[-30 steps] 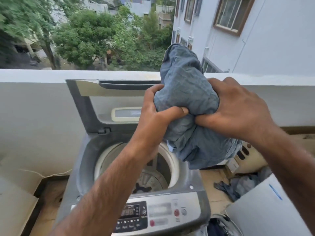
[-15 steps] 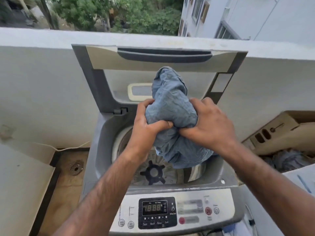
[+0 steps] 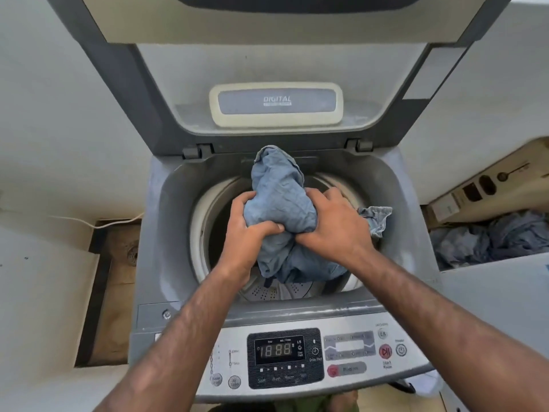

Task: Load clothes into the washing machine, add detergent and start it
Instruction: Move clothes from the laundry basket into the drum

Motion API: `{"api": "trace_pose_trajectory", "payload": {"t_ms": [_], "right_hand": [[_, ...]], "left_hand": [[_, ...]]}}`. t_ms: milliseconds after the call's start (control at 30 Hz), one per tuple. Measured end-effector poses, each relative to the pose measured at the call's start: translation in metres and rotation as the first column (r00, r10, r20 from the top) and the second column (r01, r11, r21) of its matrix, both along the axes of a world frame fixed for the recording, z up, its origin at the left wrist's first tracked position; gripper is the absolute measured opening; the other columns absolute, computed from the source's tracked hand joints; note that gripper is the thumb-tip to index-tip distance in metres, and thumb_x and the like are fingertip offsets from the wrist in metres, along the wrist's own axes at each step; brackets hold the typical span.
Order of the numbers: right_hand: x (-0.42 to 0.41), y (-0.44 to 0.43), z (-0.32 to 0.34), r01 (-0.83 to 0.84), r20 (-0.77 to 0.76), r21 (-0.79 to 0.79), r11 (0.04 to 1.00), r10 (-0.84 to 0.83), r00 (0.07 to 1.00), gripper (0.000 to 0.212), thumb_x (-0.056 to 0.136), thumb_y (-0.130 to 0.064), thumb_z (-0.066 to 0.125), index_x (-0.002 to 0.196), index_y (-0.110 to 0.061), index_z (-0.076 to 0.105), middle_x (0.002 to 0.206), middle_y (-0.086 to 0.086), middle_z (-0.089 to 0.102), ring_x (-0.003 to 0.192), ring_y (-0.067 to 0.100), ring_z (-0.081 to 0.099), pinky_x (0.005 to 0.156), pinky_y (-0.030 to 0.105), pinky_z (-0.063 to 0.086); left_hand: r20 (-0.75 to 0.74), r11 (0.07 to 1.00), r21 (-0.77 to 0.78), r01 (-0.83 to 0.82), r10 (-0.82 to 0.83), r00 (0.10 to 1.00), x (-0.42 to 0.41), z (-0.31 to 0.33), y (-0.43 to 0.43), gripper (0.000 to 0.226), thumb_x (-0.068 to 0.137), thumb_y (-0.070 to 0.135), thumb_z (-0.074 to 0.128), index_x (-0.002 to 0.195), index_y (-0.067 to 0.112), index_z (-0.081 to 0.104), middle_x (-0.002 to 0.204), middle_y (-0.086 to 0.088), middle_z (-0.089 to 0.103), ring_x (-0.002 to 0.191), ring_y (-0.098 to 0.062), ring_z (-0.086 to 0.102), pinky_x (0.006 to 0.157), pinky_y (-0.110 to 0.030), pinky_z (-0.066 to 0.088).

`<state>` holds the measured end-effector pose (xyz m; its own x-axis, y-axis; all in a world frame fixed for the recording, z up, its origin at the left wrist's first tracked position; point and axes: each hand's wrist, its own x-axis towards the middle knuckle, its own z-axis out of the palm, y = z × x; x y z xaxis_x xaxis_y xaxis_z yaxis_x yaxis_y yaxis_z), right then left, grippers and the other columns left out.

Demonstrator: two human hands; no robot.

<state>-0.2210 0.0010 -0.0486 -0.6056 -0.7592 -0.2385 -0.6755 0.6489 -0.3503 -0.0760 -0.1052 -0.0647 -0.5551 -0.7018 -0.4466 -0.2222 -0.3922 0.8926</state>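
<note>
Bunched blue garment (image 3: 279, 203), held over the open drum (image 3: 202, 221) of a top-loading washer (image 3: 166, 233). Its lower folds hang into the drum mouth, its upper end rises toward the hinge side, and a frayed corner sticks out to the right past the knuckles. On the left hand (image 3: 246, 233) the grip is clamped on the garment's left side, thumb across the front. On the right hand (image 3: 335, 224) the grip is clamped on the right side, fingers wrapped over the cloth. The two hands nearly meet at the thumbs. A perforated drum floor shows beneath the cloth. The lid (image 3: 142, 99) stands raised behind, its inner label reading DIGITAL. The control panel (image 3: 285, 355) lies at the near edge, its display showing 1888, with a red button (image 3: 385, 351) to the right. Right of the washer stands a beige box (image 3: 475, 188), with more blue clothes (image 3: 490, 239) heaped just beside it. Left of the washer are a floor drain (image 3: 132, 252) and a white cable (image 3: 98, 224).
</note>
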Motion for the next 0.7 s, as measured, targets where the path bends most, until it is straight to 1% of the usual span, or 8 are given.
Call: {"api": "trace_pose_trajectory", "payload": {"t_ms": [133, 200, 267, 367, 467, 533, 633, 700], "right_hand": [[0.003, -0.007, -0.019, -0.007, 0.028, 0.007, 1.0, 0.007, 1.0, 0.08, 0.072, -0.051, 0.074, 0.144, -0.043, 0.039, 0.122, -0.001, 0.046, 0.115, 0.025, 0.055, 0.078, 0.04, 0.054], [0.005, -0.011, -0.028, -0.013, 0.039, 0.01, 1.0, 0.013, 0.999, 0.082, 0.073, -0.05, 0.075, 0.147, -0.041, 0.039, 0.124, 0.001, 0.046, 0.114, 0.025, 0.056, 0.077, 0.038, 0.053], [0.007, -0.013, -0.039, -0.014, 0.057, 0.024, 1.0, 0.012, 0.998, 0.084, 0.074, -0.049, 0.075, 0.149, -0.04, 0.038, 0.126, 0.002, 0.047, 0.114, 0.026, 0.057, 0.077, 0.038, 0.052], [0.012, -0.015, -0.052, -0.009, 0.089, 0.047, 0.999, 0.004, 0.996, 0.084, 0.074, -0.05, 0.075, 0.147, -0.039, 0.037, 0.126, 0.003, 0.048, 0.112, 0.027, 0.059, 0.08, 0.042, 0.056], [0.015, -0.016, -0.063, -0.007, 0.138, 0.063, 0.998, -0.002, 0.99, 0.083, 0.075, -0.049, 0.074, 0.148, -0.038, 0.036, 0.131, 0.003, 0.049, 0.114, 0.028, 0.061, 0.084, 0.046, 0.057], [0.015, -0.014, -0.068, -0.023, 0.177, 0.079, 0.997, 0.009, 0.984, 0.084, 0.079, -0.046, 0.073, 0.151, -0.037, 0.033, 0.142, 0.002, 0.049, 0.124, 0.028, 0.058, 0.09, 0.049, 0.056], [0.016, -0.008, -0.072, -0.065, 0.184, 0.116, 0.991, 0.043, 0.982, 0.082, 0.086, -0.04, 0.07, 0.156, -0.035, 0.027, 0.155, -0.001, 0.041, 0.132, 0.027, 0.053, 0.093, 0.048, 0.052], [0.018, -0.006, -0.071, -0.076, 0.178, 0.107, 0.991, 0.056, 0.982, 0.084, 0.089, -0.037, 0.07, 0.159, -0.036, 0.024, 0.158, -0.003, 0.037, 0.133, 0.025, 0.052, 0.093, 0.046, 0.051]], "left_hand": [[0.055, 1.0, -0.01, -0.022, 0.022, 0.998, 0.002, -0.017, -0.005, 0.078, 0.064, 0.007, 0.078, 0.135, 0.024, 0.053, 0.126, -0.006, 0.066, 0.112, -0.023, 0.07, 0.086, -0.036, 0.062], [0.085, 0.999, -0.017, -0.032, 0.034, 0.996, 0.003, -0.023, -0.007, 0.078, 0.063, 0.007, 0.077, 0.135, 0.026, 0.053, 0.125, -0.006, 0.066, 0.111, -0.024, 0.07, 0.09, -0.041, 0.063], [0.115, 1.0, -0.018, -0.024, 0.026, 0.993, 0.005, -0.029, -0.009, 0.076, 0.068, 0.002, 0.078, 0.135, 0.026, 0.052, 0.125, -0.006, 0.067, 0.111, -0.024, 0.071, 0.09, -0.042, 0.063], [0.166, 1.0, -0.022, 0.001, 0.002, 0.986, 0.009, -0.036, -0.01, 0.073, 0.074, -0.003, 0.076, 0.136, 0.026, 0.051, 0.122, -0.005, 0.068, 0.109, -0.023, 0.071, 0.09, -0.041, 0.062], [0.233, 0.997, 0.007, 0.078, -0.077, 0.969, 0.01, -0.043, -0.017, 0.081, 0.071, 0.005, 0.077, 0.142, 0.029, 0.046, 0.122, -0.002, 0.068, 0.11, -0.021, 0.071, 0.094, -0.044, 0.062], [0.317, 0.985, 0.047, 0.167, -0.173, 0.932, 0.01, -0.047, -0.02, 0.096, 0.064, 0.016, 0.077, 0.149, 0.037, 0.039, 0.127, -0.002, 0.067, 0.112, -0.022, 0.069, 0.096, -0.047, 0.061], [0.483, 0.97, 0.055, 0.239, -0.235, 0.843, 0.008, -0.056, -0.023, 0.103, 0.053, 0.031, 0.076, 0.145, 0.056, 0.036, 0.146, -0.006, 0.054, 0.119, -0.029, 0.062, 0.097, -0.053, 0.059], [0.551, 0.96, 0.03, 0.28, -0.249, 0.796, 0.006, -0.053, -0.02, 0.105, 0.062, 0.027, 0.077, 0.151, 0.054, 0.03, 0.157, -0.006, 0.04, 0.125, -0.028, 0.056, 0.101, -0.048, 0.056]]}}
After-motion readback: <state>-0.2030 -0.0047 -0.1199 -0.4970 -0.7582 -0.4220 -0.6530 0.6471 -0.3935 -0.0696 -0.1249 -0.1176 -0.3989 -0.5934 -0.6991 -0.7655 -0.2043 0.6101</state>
